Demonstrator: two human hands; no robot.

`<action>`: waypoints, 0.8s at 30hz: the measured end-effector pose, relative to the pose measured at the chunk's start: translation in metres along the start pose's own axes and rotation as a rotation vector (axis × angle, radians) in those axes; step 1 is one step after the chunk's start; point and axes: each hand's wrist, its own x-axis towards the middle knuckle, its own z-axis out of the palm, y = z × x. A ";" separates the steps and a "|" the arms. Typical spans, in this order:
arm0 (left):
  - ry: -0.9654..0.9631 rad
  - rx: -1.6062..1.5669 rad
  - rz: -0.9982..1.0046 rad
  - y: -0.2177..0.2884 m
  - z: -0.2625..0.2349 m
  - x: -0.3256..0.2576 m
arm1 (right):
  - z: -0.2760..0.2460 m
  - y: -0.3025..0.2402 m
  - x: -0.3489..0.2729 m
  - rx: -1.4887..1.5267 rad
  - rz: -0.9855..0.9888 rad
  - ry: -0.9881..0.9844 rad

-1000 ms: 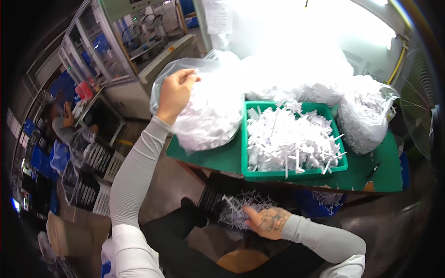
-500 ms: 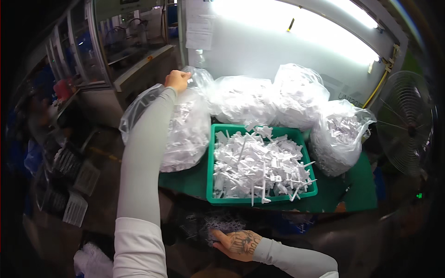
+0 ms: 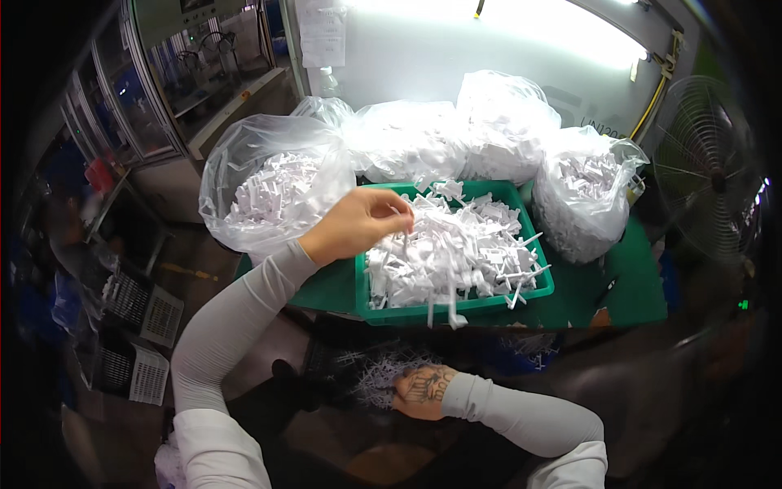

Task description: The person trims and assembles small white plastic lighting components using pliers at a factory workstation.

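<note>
My left hand reaches over the left side of a green tray heaped with white plastic parts. Thumb and forefinger pinch together there, and a thin white part seems to hang from the fingertips. Some of the parts below look smeared by motion. Lower down, in front of the table edge, my right hand is closed beside a pile of thin white plastic sprues. Its fingertips are hidden, so what it holds cannot be made out.
An open clear bag of white parts stands left of the tray. More filled bags line the back, and another bag is at the right. A wire-guarded fan stands far right. Plastic baskets sit at lower left.
My left hand has let go of the left bag and come down to the tray; that bag's mouth now gapes wide. My right hand has curled up beside the sprues. The view has shifted.
</note>
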 end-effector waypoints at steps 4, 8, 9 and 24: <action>0.277 -0.167 -0.085 0.008 -0.012 0.000 | 0.001 0.003 0.003 0.031 0.023 0.029; 0.496 -0.318 -0.113 0.025 -0.009 0.011 | -0.001 0.014 0.009 0.100 -0.051 0.149; 0.483 -0.336 -0.068 0.028 -0.008 0.014 | -0.001 0.019 0.012 0.116 -0.080 0.179; 0.509 -0.727 -0.233 0.034 -0.035 0.014 | -0.010 0.020 0.016 0.100 -0.072 0.213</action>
